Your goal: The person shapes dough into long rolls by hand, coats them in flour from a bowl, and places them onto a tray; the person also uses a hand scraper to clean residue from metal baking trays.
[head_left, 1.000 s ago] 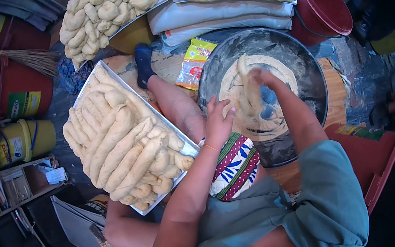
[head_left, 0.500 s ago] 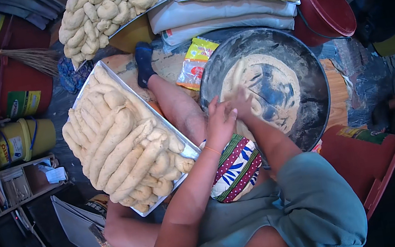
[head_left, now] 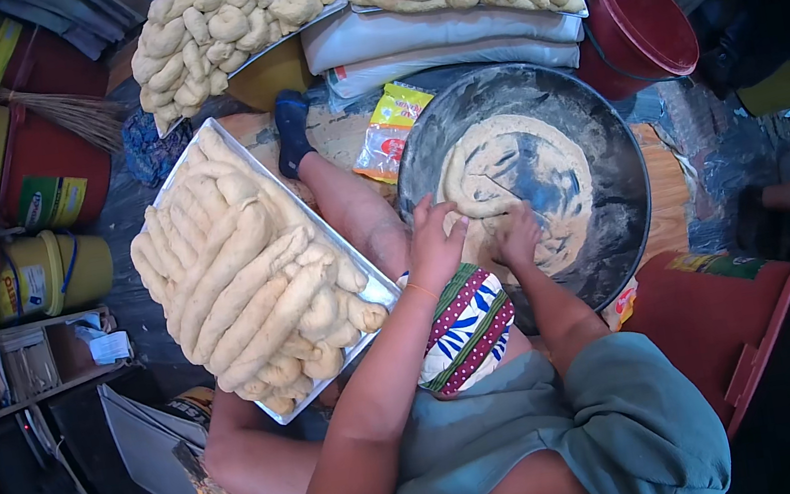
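Note:
A black round basin [head_left: 612, 166] holds a ring of light flour and a curved rope of dough [head_left: 470, 194]. My right hand [head_left: 517, 235] is in the basin, its fingers closed on the right end of the rope. My left hand [head_left: 440, 241] is at the basin's lower-left rim, fingers apart beside the dough; whether its fingertips touch it I cannot tell. To the left, a metal tray [head_left: 362, 282] across my legs is heaped with long dough pieces [head_left: 237, 269].
Two more dough trays [head_left: 237, 21] stand at the back beside stacked sacks [head_left: 447, 42]. Red buckets [head_left: 637, 26], yellow buckets [head_left: 65, 273], a yellow packet [head_left: 393, 126] and a wooden shelf [head_left: 38, 363] surround me. Another person's leg [head_left: 782, 198] shows at far right.
My right hand has moved left and down within the basin. The dough rope, earlier raised and hanging, now lies curved in the flour. My left hand has barely moved.

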A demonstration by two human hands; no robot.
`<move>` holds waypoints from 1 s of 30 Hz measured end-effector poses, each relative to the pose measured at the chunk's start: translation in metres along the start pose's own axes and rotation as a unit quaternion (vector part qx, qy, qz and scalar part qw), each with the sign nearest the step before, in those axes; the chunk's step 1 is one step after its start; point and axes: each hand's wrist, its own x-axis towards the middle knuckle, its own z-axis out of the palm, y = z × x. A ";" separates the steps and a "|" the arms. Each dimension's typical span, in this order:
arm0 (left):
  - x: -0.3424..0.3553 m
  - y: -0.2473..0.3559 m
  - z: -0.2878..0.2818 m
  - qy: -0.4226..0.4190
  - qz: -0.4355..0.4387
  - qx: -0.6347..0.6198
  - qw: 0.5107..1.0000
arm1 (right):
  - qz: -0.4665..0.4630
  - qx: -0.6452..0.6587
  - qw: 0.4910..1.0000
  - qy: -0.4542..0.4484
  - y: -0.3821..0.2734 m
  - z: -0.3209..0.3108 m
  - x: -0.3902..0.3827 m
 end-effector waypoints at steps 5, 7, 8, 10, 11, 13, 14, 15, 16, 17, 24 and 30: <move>-0.001 -0.002 0.001 -0.004 -0.001 0.008 1.000 | 0.435 0.116 0.893 0.007 -0.023 -0.011 0.031; 0.000 0.000 0.006 -0.008 0.003 0.002 1.000 | 0.346 0.176 0.921 0.025 -0.009 -0.002 0.034; 0.000 0.001 0.007 -0.003 0.006 0.004 1.000 | 0.248 0.235 0.939 0.038 -0.006 -0.001 0.035; -0.001 0.001 0.008 0.005 0.007 0.006 1.000 | 0.136 0.253 0.958 0.008 -0.010 -0.002 0.033; -0.001 0.000 0.006 0.000 -0.001 0.011 1.000 | 0.019 0.268 0.963 -0.024 -0.018 -0.006 0.032; -0.002 -0.002 0.001 0.002 -0.011 0.018 1.000 | -0.040 0.266 0.961 -0.064 -0.036 -0.019 0.018; -0.003 -0.004 -0.002 0.006 -0.021 0.024 0.999 | -0.076 0.218 0.961 -0.153 -0.050 -0.030 0.008; -0.004 -0.005 -0.004 0.008 -0.028 0.028 0.999 | -0.109 0.167 0.951 -0.236 -0.056 -0.037 -0.001; -0.003 -0.001 0.001 0.004 -0.020 0.024 1.000 | -0.100 0.132 0.946 -0.278 -0.044 -0.026 -0.010; 0.000 0.002 0.008 -0.006 -0.014 0.019 1.000 | -0.086 0.099 0.939 -0.317 -0.024 -0.009 -0.018; -0.007 -0.004 0.003 0.013 0.024 0.048 0.998 | 0.013 0.093 0.951 -0.295 -0.006 -0.023 -0.042; -0.012 0.014 -0.007 -0.072 0.088 0.074 0.991 | -0.177 0.243 0.915 -0.271 -0.037 -0.145 -0.027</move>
